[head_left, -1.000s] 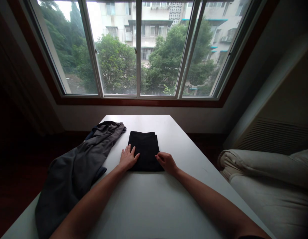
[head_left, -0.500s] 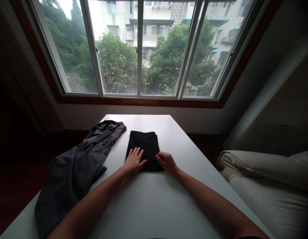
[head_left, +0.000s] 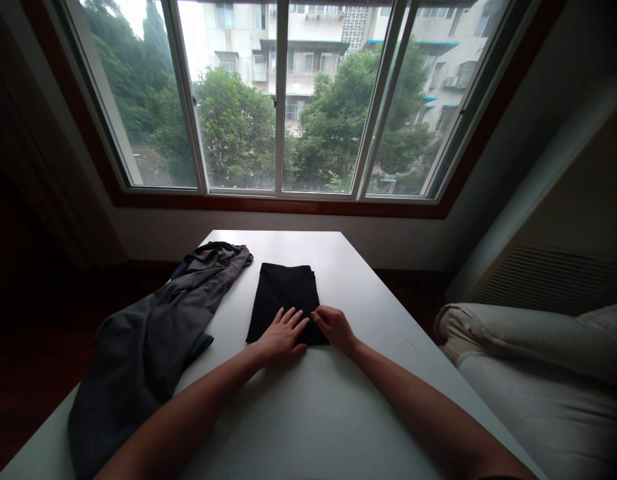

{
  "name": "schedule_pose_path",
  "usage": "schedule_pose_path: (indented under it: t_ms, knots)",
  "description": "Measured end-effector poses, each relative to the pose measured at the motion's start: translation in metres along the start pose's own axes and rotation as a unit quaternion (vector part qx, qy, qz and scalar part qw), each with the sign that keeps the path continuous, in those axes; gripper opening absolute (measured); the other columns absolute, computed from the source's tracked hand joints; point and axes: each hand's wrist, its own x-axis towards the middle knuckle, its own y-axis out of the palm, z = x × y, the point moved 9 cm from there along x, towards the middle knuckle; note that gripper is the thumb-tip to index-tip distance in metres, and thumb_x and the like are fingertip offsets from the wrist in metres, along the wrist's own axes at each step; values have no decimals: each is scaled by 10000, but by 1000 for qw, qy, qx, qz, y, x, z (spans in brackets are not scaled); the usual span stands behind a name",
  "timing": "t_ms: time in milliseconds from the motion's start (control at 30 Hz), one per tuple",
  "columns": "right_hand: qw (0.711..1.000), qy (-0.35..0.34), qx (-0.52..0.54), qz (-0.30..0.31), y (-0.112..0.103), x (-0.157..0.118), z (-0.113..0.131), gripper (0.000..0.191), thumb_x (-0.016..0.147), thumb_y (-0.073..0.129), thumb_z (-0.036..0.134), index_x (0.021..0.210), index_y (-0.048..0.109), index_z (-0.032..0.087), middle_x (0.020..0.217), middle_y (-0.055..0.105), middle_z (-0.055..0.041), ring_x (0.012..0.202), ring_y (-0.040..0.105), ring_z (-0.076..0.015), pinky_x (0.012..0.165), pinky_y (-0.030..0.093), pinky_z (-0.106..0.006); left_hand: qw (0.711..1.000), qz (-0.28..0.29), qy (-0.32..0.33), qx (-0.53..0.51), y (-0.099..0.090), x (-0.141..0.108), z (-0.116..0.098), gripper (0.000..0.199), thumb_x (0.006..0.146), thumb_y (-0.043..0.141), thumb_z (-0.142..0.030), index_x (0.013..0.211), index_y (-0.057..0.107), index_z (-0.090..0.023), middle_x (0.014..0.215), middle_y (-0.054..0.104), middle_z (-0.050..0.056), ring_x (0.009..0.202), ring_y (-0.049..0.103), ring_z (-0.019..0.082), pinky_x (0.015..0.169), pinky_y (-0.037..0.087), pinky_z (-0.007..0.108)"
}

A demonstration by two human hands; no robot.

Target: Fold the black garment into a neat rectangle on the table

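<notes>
A folded black garment [head_left: 284, 288] lies flat in a neat rectangle on the white table. My left hand [head_left: 283, 336] rests on its near edge, fingers spread and stretched out, palm down. At the garment's right edge, my right hand [head_left: 335, 327] is closed, with thumb and forefinger pinched together at the cloth. The other fingers of that hand curl under. Which kind of garment it is cannot be made out from the folds.
Grey and dark blue clothes [head_left: 138, 353] lie in a loose heap along the left side of the white table [head_left: 308, 413], partly over its edge. A pale padded sofa [head_left: 533, 340] stands to the right. Beyond the table's far end is a wide window [head_left: 276, 100].
My left hand has slid right and toward me, from the middle-left of the black garment to its near edge. The right hand and the garment stay in place.
</notes>
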Motion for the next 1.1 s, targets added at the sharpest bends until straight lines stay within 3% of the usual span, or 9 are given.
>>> schedule_pose_path:
  t_ms: [133, 233, 400, 500, 567, 667, 733, 833, 1100]
  knots:
    - [1000, 0, 1, -1, -1, 0, 0, 415, 1018, 488, 451, 691, 544, 202, 665, 542, -3, 632, 462, -145, 610, 348, -264, 998, 17, 50, -27, -2, 0, -16, 740, 982, 536, -627, 1629, 322, -338, 1721, 238, 72, 1596, 192, 324, 1291, 101, 578]
    - [1000, -5, 0, -6, -2, 0, 2, 389, 1021, 495, 426, 709, 558, 202, 691, 554, -7, 652, 479, -148, 632, 365, -270, 998, -19, 39, -51, -14, 3, -9, 546, 1012, 533, -533, 1528, 491, -360, 1650, 410, 32, 1549, 324, 290, 1294, 155, 547]
    - [1000, -14, -5, -11, -5, 1, 4, 331, 1029, 507, 387, 769, 610, 208, 760, 596, -23, 680, 518, -157, 654, 408, -280, 982, -134, -133, -11, -38, 0, 58, 414, 1029, 507, -408, 1407, 609, -276, 1611, 459, 72, 1523, 349, 291, 1293, 178, 530]
    - [999, -28, -15, -5, -4, 2, 9, 258, 1024, 520, 346, 865, 680, 219, 883, 656, -55, 806, 602, -187, 744, 484, -302, 965, -116, -234, 14, -30, -8, 101, 502, 1027, 499, -472, 1472, 549, -246, 1649, 396, 108, 1545, 298, 328, 1271, 197, 569]
    - [998, -51, -29, 7, 2, 1, 16, 200, 1014, 545, 319, 1033, 727, 238, 1073, 689, -86, 996, 639, -222, 883, 522, -348, 960, -93, -263, 18, -21, -11, 118, 567, 1036, 456, -530, 1524, 497, -243, 1672, 354, 116, 1555, 274, 340, 1261, 209, 577]
    - [990, -96, -74, 70, 25, -4, 26, 406, 988, 626, 336, 1391, 642, 293, 1444, 580, -103, 1341, 524, -288, 1124, 447, -459, 961, -88, -262, 27, -12, -12, 124, 606, 1049, 390, -565, 1561, 453, -248, 1689, 320, 114, 1568, 241, 343, 1264, 191, 572]
    - [981, -108, -109, 123, 42, -9, 26, 528, 990, 643, 378, 1507, 550, 324, 1565, 483, -88, 1459, 418, -316, 1212, 352, -514, 961, -92, -260, 30, -10, -12, 123, 615, 1051, 369, -574, 1568, 442, -250, 1689, 319, 114, 1570, 233, 343, 1266, 183, 571]
    - [974, -76, -145, 154, 52, -11, 13, 533, 1027, 587, 412, 1548, 507, 330, 1612, 430, -81, 1510, 357, -319, 1245, 287, -541, 960, -95, -263, 29, -9, -11, 125, 628, 1045, 364, -598, 1565, 451, -258, 1696, 308, 106, 1565, 236, 363, 1260, 184, 585]
    - [962, 43, -223, 149, 37, -4, -25, 535, 1050, 503, 515, 1549, 506, 322, 1671, 327, -54, 1563, 243, -329, 1267, 203, -568, 949, -73, -305, 27, -6, -12, 140, 649, 1051, 320, -613, 1587, 426, -263, 1718, 246, 108, 1555, 272, 363, 1253, 204, 570]
